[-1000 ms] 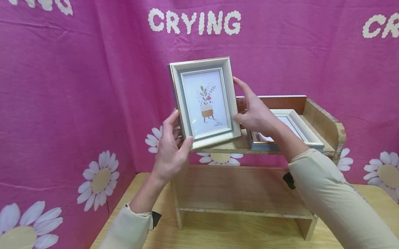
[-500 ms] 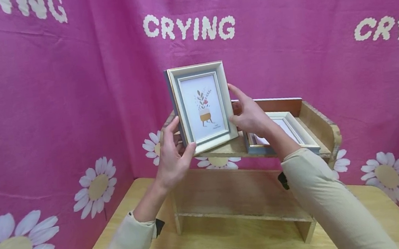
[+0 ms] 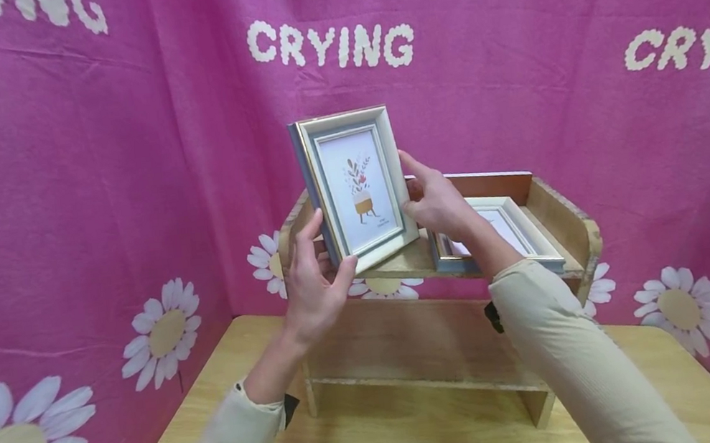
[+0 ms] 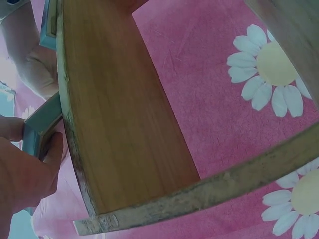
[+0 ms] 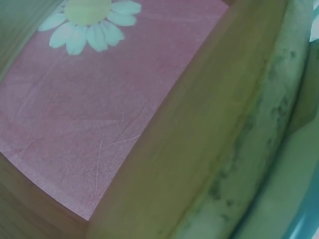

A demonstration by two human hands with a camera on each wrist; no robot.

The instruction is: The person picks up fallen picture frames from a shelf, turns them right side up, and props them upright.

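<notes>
In the head view a picture frame [image 3: 360, 185], cream and blue-grey with a potted-plant print, is held tilted above the left part of a wooden shelf's top board. My left hand [image 3: 314, 283] grips its lower left corner, thumb on the front. The right hand [image 3: 439, 202] holds its right edge, thumb at the front. A second picture frame [image 3: 541, 238] lies flat on the shelf top, partly covered by my right forearm. In the left wrist view my left hand [image 4: 25, 174] pinches the held frame's corner [image 4: 42, 119] beside the shelf board's edge. The right wrist view shows neither hand.
The wooden shelf [image 3: 419, 341] has raised sides and a back rail on top. It stands on a light wood table [image 3: 404, 440]. Pink cloth [image 3: 500, 119] with daisies and lettering hangs behind and at the left.
The held frame has turned so that its left side shows more, and it leans further. Both hands have moved slightly with it, still gripping. The head view has shifted a little.
</notes>
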